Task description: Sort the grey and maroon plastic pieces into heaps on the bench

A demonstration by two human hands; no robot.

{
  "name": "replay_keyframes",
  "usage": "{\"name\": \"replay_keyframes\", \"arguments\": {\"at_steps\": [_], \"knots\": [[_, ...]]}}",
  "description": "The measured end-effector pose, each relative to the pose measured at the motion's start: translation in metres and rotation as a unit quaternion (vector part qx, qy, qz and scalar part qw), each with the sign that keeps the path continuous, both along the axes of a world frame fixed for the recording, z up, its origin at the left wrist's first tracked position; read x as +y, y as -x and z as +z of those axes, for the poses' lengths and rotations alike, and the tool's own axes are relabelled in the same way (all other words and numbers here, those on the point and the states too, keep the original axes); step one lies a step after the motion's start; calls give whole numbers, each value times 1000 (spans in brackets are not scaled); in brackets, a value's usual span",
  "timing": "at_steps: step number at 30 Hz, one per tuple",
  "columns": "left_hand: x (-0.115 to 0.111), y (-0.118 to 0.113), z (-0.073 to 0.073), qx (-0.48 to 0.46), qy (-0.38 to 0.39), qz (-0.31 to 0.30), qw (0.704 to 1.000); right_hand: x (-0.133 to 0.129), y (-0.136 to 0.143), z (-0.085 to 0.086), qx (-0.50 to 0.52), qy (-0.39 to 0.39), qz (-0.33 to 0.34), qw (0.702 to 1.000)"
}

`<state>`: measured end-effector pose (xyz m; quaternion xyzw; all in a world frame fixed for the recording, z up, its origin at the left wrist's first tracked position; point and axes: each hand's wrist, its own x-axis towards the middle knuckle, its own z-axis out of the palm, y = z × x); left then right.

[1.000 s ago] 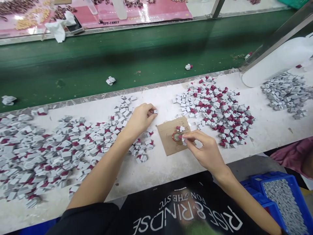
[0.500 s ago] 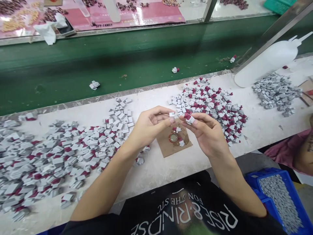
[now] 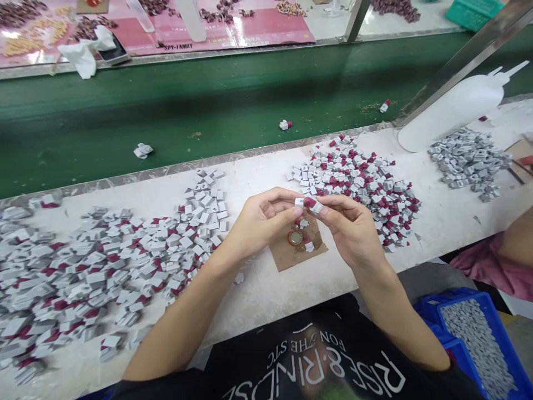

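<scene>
Between thumb and fingers, my left hand [image 3: 268, 219] pinches a small light-grey plastic piece [image 3: 299, 203]. My right hand [image 3: 352, 225] grips a grey-and-maroon plastic piece [image 3: 313, 205], its maroon end turned toward the left piece. The two pieces are close together; whether they touch I cannot tell. Beneath my hands lies a brown cardboard square [image 3: 287, 258] carrying a round red-rimmed container [image 3: 295, 238] and a few small pieces. A heap of grey-and-maroon pieces [image 3: 353, 172] spreads behind my right hand. Left of my left hand is a larger heap of similar pieces [image 3: 141, 250].
A green conveyor belt [image 3: 216, 100] runs behind the table with several pieces on it. At the right stand a white squeeze bottle [image 3: 452, 111] and a grey heap [image 3: 468, 161]. Blue crates [image 3: 506, 339] sit below. Another person's arm [image 3: 516, 244] shows at the right edge.
My hands have brought the two held pieces closer together. The loose pieces on the belt have shifted left.
</scene>
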<state>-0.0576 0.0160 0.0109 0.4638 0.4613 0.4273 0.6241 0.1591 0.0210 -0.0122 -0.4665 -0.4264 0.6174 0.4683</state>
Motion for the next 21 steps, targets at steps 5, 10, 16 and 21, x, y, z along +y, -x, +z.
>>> {"name": "replay_keyframes", "arguments": {"at_steps": [5, 10, 16, 21], "knots": [[1, 2, -6, 4, -14, -11, 1000, 1, 3, 4, -32, -31, 18, 999], [1, 6, -5, -1, -24, -15, 1000, 8, 2, 9, -38, -37, 69, 996], [41, 24, -8, 53, -44, 26, 997, 68, 20, 5, -98, -77, 145, 981], [108, 59, -18, 231, -12, 162, 959, 173, 74, -6, -339, -147, 83, 925]]}}
